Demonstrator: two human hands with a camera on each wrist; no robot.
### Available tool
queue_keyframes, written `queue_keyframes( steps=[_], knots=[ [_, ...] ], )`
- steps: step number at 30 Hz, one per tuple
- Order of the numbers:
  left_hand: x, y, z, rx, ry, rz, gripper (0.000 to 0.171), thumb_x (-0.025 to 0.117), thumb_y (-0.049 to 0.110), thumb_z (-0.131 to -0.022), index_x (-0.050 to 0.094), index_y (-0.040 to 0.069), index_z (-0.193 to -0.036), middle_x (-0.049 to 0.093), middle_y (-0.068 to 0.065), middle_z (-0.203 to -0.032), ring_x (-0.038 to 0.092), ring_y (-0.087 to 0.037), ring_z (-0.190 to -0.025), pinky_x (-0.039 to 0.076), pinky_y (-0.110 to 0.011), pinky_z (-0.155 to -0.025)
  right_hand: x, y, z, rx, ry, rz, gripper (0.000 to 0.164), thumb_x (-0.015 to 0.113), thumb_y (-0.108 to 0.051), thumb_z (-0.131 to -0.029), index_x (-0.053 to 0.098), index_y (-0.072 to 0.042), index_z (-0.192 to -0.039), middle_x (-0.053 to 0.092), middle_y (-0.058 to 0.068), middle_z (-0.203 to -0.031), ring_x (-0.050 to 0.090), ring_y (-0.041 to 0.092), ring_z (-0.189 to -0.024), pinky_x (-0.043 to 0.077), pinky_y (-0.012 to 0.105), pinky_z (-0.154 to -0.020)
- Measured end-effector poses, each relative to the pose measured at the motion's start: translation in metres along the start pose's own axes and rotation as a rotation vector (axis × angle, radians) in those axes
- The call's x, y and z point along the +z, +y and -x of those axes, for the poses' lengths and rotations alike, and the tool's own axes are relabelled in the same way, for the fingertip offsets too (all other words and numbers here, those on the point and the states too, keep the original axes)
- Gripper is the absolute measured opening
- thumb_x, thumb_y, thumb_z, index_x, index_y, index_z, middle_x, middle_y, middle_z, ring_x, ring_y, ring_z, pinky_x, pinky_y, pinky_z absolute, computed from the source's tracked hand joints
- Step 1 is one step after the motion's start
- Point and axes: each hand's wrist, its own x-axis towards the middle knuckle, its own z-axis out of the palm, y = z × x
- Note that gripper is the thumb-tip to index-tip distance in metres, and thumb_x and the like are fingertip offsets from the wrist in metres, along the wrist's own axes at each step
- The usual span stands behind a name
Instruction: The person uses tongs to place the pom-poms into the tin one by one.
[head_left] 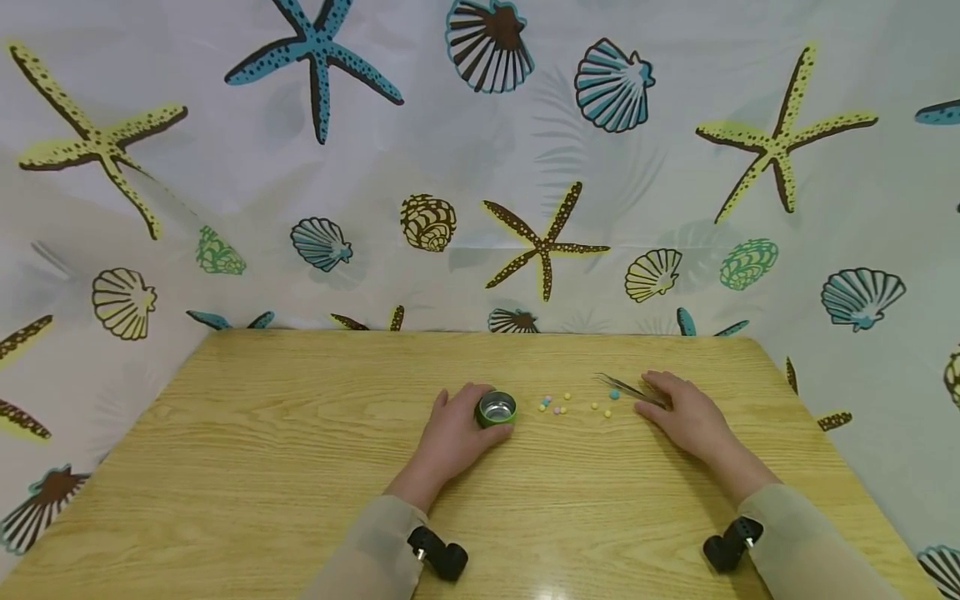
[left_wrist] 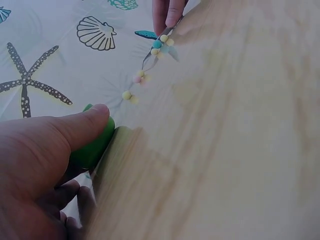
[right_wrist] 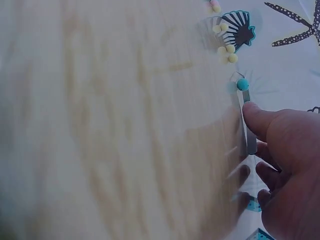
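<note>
My left hand point(head_left: 456, 429) curls round a small round green tin point(head_left: 497, 407) that stands upright with its open top and silvery inside facing up. The thumb lies along the green wall point(left_wrist: 95, 150) in the left wrist view. To the right, my right hand point(head_left: 690, 419) holds metal tweezers point(head_left: 628, 388) between thumb and fingers, their bent tips pointing left. A larger blue bead point(head_left: 615, 394) lies beside the tweezers, and in the right wrist view the blue bead point(right_wrist: 243, 84) overlaps them near the tips. Several small yellow, pink and blue beads lie between the hands, including a yellow bead point(head_left: 567, 397).
The wooden table point(head_left: 285, 467) carries all of this. Behind and beside it hangs a white cloth point(head_left: 360, 167) printed with shells and starfish. Each sleeved forearm wears a black wrist camera, such as the left camera point(head_left: 442, 557).
</note>
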Motion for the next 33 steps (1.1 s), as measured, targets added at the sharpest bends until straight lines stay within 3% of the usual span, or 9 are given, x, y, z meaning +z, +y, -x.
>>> queue_keyframes(
  steps=[4, 10, 24, 33],
  knots=[
    [-0.0003, 0.0008, 0.0001, -0.002, -0.002, -0.008, 0.059, 0.089, 0.03, -0.097, 0.066, 0.003, -0.144, 0.07, -0.017, -0.142, 0.054, -0.041, -0.149, 0.014, -0.063, -0.134, 0.0004, 0.0015, -0.0013, 0.009, -0.003, -0.042, 0.061, 0.071, -0.027, -0.111, 0.052, 0.003, -0.161, 0.045, 0.029, -0.167, 0.035, 0.054, -0.157, 0.031, 0.07, -0.126],
    [0.0, 0.0004, 0.0014, 0.002, 0.0, -0.02, 0.059, 0.09, 0.03, -0.097, 0.066, 0.003, -0.144, 0.07, -0.016, -0.14, 0.061, -0.038, -0.141, 0.015, -0.064, -0.134, 0.0012, 0.0012, -0.0014, 0.012, 0.009, -0.082, 0.056, 0.073, -0.028, -0.11, 0.06, 0.003, -0.155, 0.047, 0.028, -0.166, 0.034, 0.053, -0.157, 0.031, 0.07, -0.126],
    [-0.0013, 0.0018, 0.0036, -0.016, -0.002, -0.01, 0.061, 0.089, 0.029, -0.097, 0.065, 0.002, -0.146, 0.068, -0.018, -0.146, 0.048, -0.042, -0.153, 0.013, -0.063, -0.134, 0.0047, -0.0018, -0.0068, 0.04, 0.063, -0.098, 0.039, 0.075, -0.024, -0.108, 0.075, 0.0, -0.139, 0.052, 0.028, -0.16, 0.045, 0.053, -0.15, 0.038, 0.07, -0.122],
    [-0.0016, 0.0033, 0.0042, -0.008, 0.001, -0.012, 0.06, 0.09, 0.028, -0.097, 0.065, 0.002, -0.145, 0.07, -0.016, -0.141, 0.06, -0.037, -0.141, 0.015, -0.064, -0.134, 0.0055, -0.0045, -0.0084, 0.079, 0.072, -0.122, 0.034, 0.076, -0.023, -0.107, 0.079, 0.0, -0.133, 0.054, 0.028, -0.159, 0.043, 0.053, -0.151, 0.035, 0.069, -0.123]
  ],
)
